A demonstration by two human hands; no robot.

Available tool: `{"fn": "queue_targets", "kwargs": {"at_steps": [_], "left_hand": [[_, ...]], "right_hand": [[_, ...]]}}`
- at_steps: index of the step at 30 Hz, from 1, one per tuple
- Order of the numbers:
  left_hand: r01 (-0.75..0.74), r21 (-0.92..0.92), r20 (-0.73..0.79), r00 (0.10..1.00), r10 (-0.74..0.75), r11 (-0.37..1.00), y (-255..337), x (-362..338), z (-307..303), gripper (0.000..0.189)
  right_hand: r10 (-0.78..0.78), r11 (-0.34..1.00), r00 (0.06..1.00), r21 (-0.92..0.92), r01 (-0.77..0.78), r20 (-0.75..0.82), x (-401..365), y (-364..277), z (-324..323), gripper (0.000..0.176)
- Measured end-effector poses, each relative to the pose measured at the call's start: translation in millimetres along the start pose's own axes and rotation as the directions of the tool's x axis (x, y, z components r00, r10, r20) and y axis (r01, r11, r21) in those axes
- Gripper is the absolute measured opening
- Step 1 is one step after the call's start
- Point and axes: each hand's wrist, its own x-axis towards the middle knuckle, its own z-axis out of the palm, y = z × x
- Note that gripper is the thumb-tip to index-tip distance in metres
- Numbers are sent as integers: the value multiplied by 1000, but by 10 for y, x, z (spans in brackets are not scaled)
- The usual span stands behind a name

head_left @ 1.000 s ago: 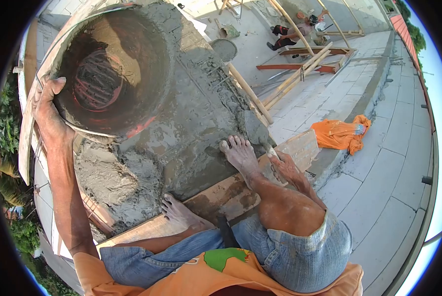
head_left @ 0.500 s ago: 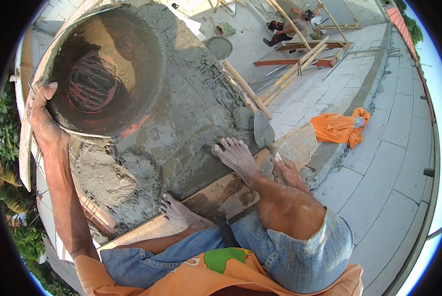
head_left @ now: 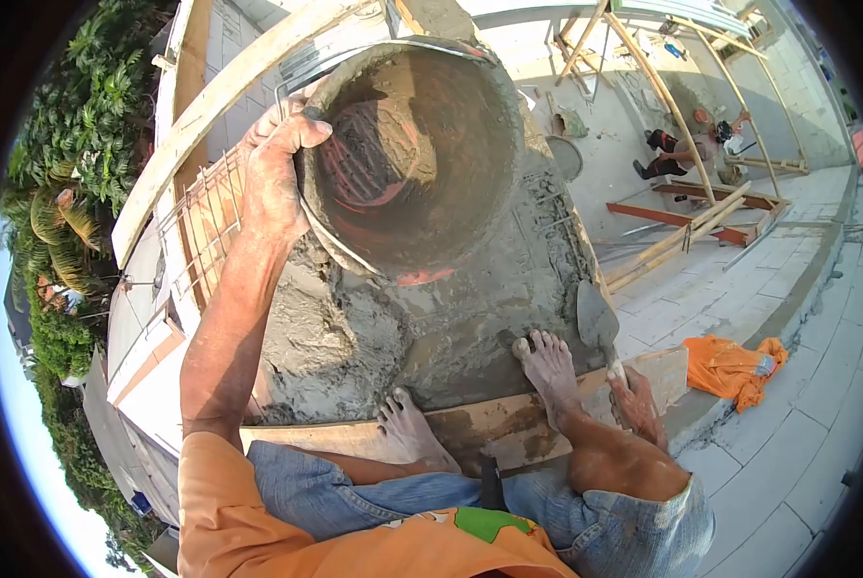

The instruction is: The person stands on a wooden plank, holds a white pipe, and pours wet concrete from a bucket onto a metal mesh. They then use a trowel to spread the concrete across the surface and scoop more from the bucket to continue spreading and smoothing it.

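My left hand (head_left: 279, 173) grips the near left rim of a large round bucket (head_left: 475, 164), thumb over the edge. The bucket is tilted with its mouth toward me, and grey mortar coats its inside. Below it spreads wet concrete (head_left: 489, 323), with a rough heap (head_left: 321, 332) at the left. Low on the right, my right hand (head_left: 638, 407) is closed around the handle of a trowel (head_left: 597, 316), its blade at the right edge of the concrete, beside my bare right foot (head_left: 552, 371).
A wooden board (head_left: 489, 429) borders the concrete near my feet. An orange cloth (head_left: 730, 371) lies on the block wall at right. Thin steel bars (head_left: 205, 217) stick out at left. Below, a person (head_left: 677, 154) is near wooden poles (head_left: 687, 241).
The view has turned left, so the scene sits farther right and more greenery shows. The bucket remains in my left hand and the trowel in my right.
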Motion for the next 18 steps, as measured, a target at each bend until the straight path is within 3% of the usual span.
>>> {"fn": "queue_targets", "kwargs": {"at_steps": [1,2,4,6,8,9,10,11,13,14,15,16,18], "left_hand": [[-23,9,2,1000,23,1000,-6,-20,32,16],[-47,13,2,999,47,999,0,-52,90,16],[-104,138,35,994,100,985,-89,-29,-26,12],[-190,283,59,982,180,940,-111,-126,119,13],[-143,275,58,989,132,951,-172,-193,187,17],[-169,383,118,984,133,908,-214,-203,195,16],[-200,480,178,976,128,854,-252,-221,242,16],[-295,425,255,946,199,856,-280,-270,317,17],[-354,436,316,921,227,827,-397,-302,343,19],[-406,461,353,900,256,789,-414,-324,320,21],[-400,457,384,894,230,794,-357,-374,368,22],[-324,479,342,925,166,816,-400,-380,306,22],[-377,495,366,908,205,783,-382,-386,300,24]], "right_hand": [[-149,980,967,-162,117,-208,-35,93,95,32],[-100,993,972,-77,85,-211,-131,180,-43,35],[11,987,945,157,42,-326,-327,587,-937,42],[44,973,909,225,55,-414,-305,772,-1822,49],[-9,1000,934,-2,9,-357,-30,591,-2416,53],[-26,987,957,-161,-22,-290,188,363,-2626,52],[-118,953,935,-303,11,-336,434,275,-2619,52],[-213,897,908,-441,35,-362,597,210,-2571,52],[-596,463,734,-886,-16,-325,565,34,-2688,53],[-455,604,873,-781,159,-174,711,-192,-2681,49],[-335,743,942,-608,281,27,858,-366,-2646,46],[-347,741,938,-608,286,18,884,-380,-2614,46],[-461,836,884,-370,404,-77,868,-336,-2526,38]]}}
